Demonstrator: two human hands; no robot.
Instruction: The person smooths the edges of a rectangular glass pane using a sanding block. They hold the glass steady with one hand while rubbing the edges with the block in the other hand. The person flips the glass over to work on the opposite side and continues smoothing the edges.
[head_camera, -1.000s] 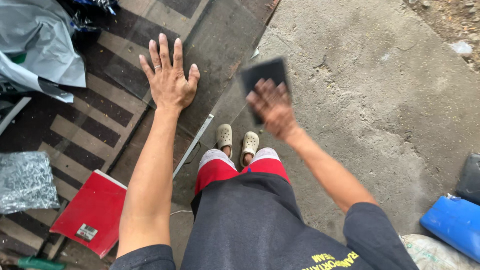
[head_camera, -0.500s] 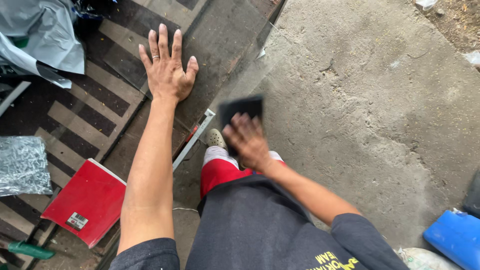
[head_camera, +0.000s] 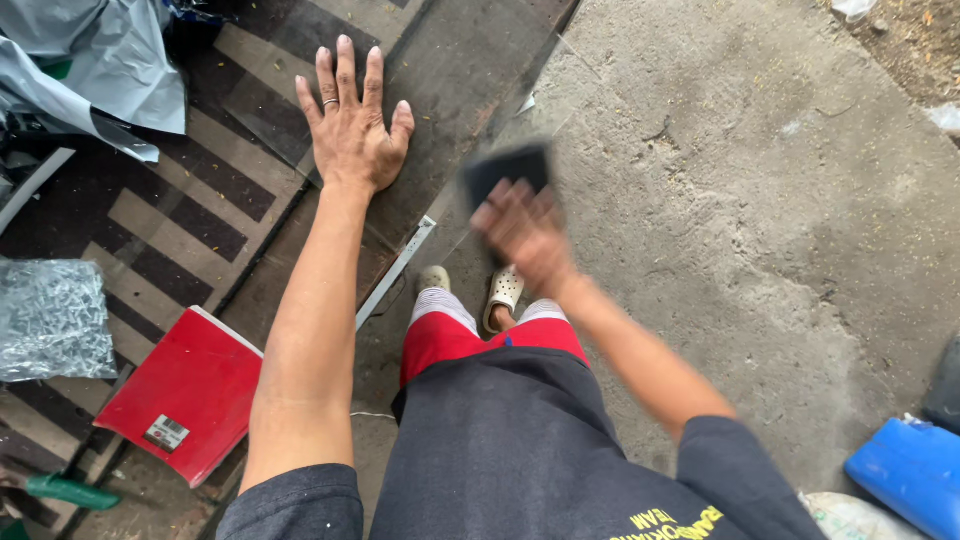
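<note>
**Flat palm on glass, dark pad in the other hand**

The left hand (head_camera: 352, 125) lies flat, fingers spread wide, pressing on a clear glass sheet (head_camera: 470, 70) that rests over the striped mat (head_camera: 180, 215) and the concrete floor (head_camera: 760, 230). It grips nothing. The right hand (head_camera: 522, 228), blurred, has its fingers closed round a dark square pad (head_camera: 508, 170) held over the glass, well apart from the left hand.

Lower left, a red flat package (head_camera: 195, 390) with a small white label (head_camera: 166, 433) lies on the mat. Beside it sits a clear plastic bag (head_camera: 50, 320), its contents too small to make out. A blue container (head_camera: 905, 475) stands far right.
</note>
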